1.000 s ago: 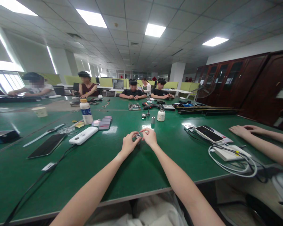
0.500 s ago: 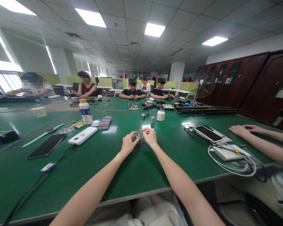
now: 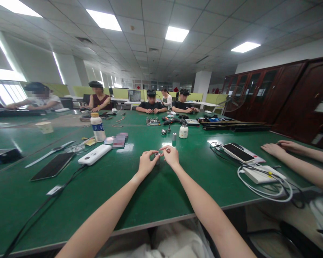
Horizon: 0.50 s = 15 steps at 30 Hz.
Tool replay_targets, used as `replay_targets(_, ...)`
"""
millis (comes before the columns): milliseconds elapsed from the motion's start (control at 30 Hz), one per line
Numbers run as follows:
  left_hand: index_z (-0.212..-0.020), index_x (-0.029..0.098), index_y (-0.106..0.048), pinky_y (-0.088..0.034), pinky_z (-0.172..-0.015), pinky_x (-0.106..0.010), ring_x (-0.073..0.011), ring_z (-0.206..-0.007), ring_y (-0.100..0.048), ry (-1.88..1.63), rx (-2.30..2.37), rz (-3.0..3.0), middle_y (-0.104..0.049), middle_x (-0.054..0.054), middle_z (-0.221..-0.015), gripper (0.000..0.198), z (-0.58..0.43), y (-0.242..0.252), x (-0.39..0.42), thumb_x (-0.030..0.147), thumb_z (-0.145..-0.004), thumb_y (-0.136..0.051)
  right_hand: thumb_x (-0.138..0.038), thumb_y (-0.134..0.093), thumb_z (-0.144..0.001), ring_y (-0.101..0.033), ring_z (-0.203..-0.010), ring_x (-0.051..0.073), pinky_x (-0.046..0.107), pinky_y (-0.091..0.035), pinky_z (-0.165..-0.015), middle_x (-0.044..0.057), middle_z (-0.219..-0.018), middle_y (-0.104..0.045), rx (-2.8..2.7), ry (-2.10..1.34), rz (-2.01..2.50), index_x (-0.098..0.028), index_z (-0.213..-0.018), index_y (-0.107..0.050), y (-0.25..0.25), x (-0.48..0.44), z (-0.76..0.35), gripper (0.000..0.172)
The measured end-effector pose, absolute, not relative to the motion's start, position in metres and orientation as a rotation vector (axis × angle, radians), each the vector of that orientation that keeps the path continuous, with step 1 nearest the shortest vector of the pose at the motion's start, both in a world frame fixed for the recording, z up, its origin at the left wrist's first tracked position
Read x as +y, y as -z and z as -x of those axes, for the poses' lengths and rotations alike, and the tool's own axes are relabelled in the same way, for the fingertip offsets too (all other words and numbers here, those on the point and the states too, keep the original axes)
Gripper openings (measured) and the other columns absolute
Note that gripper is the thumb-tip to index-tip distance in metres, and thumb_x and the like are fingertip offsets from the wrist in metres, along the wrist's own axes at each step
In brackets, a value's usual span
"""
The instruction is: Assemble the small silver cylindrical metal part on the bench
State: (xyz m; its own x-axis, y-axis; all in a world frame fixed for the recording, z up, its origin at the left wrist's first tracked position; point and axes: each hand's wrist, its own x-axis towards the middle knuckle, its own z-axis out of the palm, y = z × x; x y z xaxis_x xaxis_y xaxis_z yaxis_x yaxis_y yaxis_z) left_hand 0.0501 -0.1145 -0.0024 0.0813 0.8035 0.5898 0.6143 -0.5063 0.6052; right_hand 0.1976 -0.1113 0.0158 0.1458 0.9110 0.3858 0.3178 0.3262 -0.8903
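Note:
My left hand (image 3: 147, 163) is closed round a small metallic round part (image 3: 157, 160) at the middle of the green table (image 3: 140, 211). Just right of it, my right hand (image 3: 170, 156) has its thumb and forefinger pinched together at the part's upper edge; what they grip is too small to make out. Beyond my hands a small silver cylinder (image 3: 174, 137) stands upright. Farther back are small dark metal pieces (image 3: 164, 132) and a white bottle with a grey cap (image 3: 183, 131).
At left lie a white power strip (image 3: 94, 155), a tablet (image 3: 53, 166) and a yellow-capped bottle (image 3: 97, 127). Cables, a phone (image 3: 238, 153) and a white box (image 3: 263, 173) lie at right, near another person's hands (image 3: 274, 149). Several people sit across the table.
The fingers of my left hand have shifted slightly over the small round part, covering more of its top. My right hand has barely moved.

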Motion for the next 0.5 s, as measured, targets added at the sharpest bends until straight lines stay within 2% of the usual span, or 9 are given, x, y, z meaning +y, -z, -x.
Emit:
replay_targets(200, -0.09, 0.026, -0.076, -0.047, -0.098, -0.042, -0.025, -0.106, -0.064, -1.431, 1.472, -2.115, -0.077, -0.003, -0.102, 0.016, -0.046, -0.002, -0.107, 0.037, -0.083, -0.066, -0.017, -0.049, -0.079, -0.067, -0.054, 0.015, 0.019, -0.048, -0.044, -0.003, -0.059, -0.069, -1.393, -0.628, 1.221, -0.021, -0.081, -0.071, -0.017, -0.112, -0.197, 0.022)
replay_targets(333, -0.093, 0.027, -0.077, -0.046, -0.099, -0.04, -0.0238, -0.105, -0.064, -1.448, 1.527, -2.083, -0.077, -0.002, -0.102, 0.019, -0.04, -0.004, -0.101, 0.039, -0.086, -0.063, -0.017, -0.05, -0.08, -0.067, -0.053, 0.015, 0.019, -0.049, -0.045, -0.003, -0.06, -0.07, -1.394, -0.62, 1.245, -0.022, -0.083, -0.072, -0.018, -0.113, -0.197, 0.023)
replay_targets(433, -0.096, 0.029, -0.077, -0.044, -0.099, -0.044, -0.0271, -0.109, -0.06, -1.448, 1.645, -2.031, -0.077, -0.003, -0.103, 0.022, -0.03, -0.003, -0.097, 0.041, -0.087, -0.061, -0.017, -0.049, -0.08, -0.067, -0.053, 0.015, 0.019, -0.049, -0.045, -0.003, -0.06, -0.07, -1.399, -0.617, 1.254, -0.022, -0.083, -0.072, -0.019, -0.113, -0.197, 0.024)
replay_targets(500, -0.094, 0.029, -0.078, -0.042, -0.099, -0.051, -0.0323, -0.111, -0.056, -1.42, 1.745, -1.998, -0.076, -0.005, -0.104, 0.021, -0.022, 0.001, -0.096, 0.042, -0.085, -0.063, -0.016, -0.049, -0.081, -0.067, -0.053, 0.014, 0.018, -0.049, -0.045, -0.003, -0.06, -0.07, -1.404, -0.616, 1.249, -0.021, -0.082, -0.072, -0.019, -0.114, -0.198, 0.024)
